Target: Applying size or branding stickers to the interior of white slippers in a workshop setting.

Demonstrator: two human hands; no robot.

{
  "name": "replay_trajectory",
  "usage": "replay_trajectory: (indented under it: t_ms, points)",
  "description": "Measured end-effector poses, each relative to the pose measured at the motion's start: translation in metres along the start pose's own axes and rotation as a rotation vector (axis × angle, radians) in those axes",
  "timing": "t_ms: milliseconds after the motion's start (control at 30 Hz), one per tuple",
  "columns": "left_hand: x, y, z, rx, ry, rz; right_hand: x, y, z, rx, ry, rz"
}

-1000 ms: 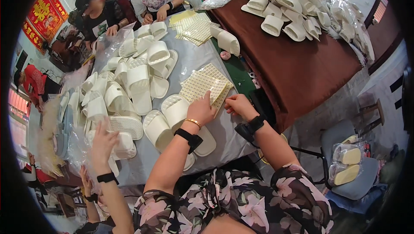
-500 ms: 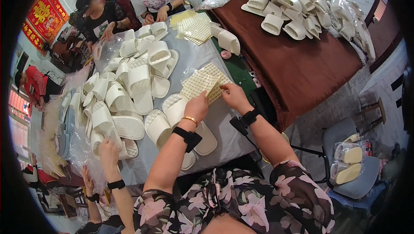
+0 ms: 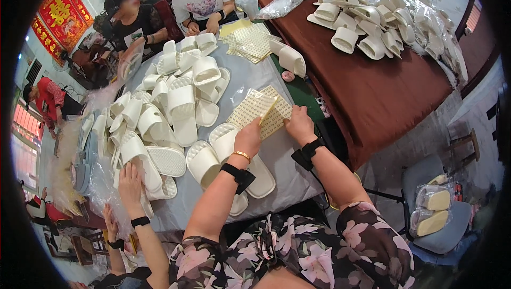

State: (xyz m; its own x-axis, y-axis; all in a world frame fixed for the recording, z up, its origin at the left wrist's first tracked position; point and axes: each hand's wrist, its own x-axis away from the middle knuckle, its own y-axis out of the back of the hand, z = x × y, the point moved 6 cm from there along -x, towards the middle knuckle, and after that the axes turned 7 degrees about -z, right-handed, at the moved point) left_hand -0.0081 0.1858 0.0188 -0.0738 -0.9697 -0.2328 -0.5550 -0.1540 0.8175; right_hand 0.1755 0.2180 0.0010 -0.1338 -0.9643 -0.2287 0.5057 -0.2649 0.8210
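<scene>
Head view shows both hands on a small stack of dotted yellow sheets point(image 3: 261, 110) lying on the grey table point(image 3: 287, 153), just beyond a pair of white slippers point(image 3: 223, 153). The left hand point(image 3: 247, 141) pinches the near edge of the top sheet, which lifts and bends; the right hand point(image 3: 299, 125) presses fingers-down on the stack's right corner. These sheets look thin, light and floppy, best taken by an edge or corner.
</scene>
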Motion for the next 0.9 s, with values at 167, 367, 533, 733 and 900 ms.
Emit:
replay_trajectory:
  t_ms: [167,367,533,733,900]
  points:
    - [0.005,-0.009,-0.003,-0.068,-0.084,0.018,-0.006,-0.01,-0.003,0.046,-0.028,0.025]
    - [0.005,-0.008,0.0,-0.058,-0.07,0.022,-0.019,-0.01,-0.017,-0.095,-0.096,-0.009]
    - [0.01,0.0,-0.01,-0.044,-0.052,0.102,-0.016,-0.013,-0.026,-0.456,-0.299,0.192]
    - [0.015,-0.002,-0.015,0.034,-0.049,0.16,-0.014,0.0,-0.022,-0.695,-0.382,0.224]
    - [0.022,-0.004,-0.026,0.057,-0.153,0.145,-0.013,-0.008,-0.032,-0.709,-0.399,0.235]
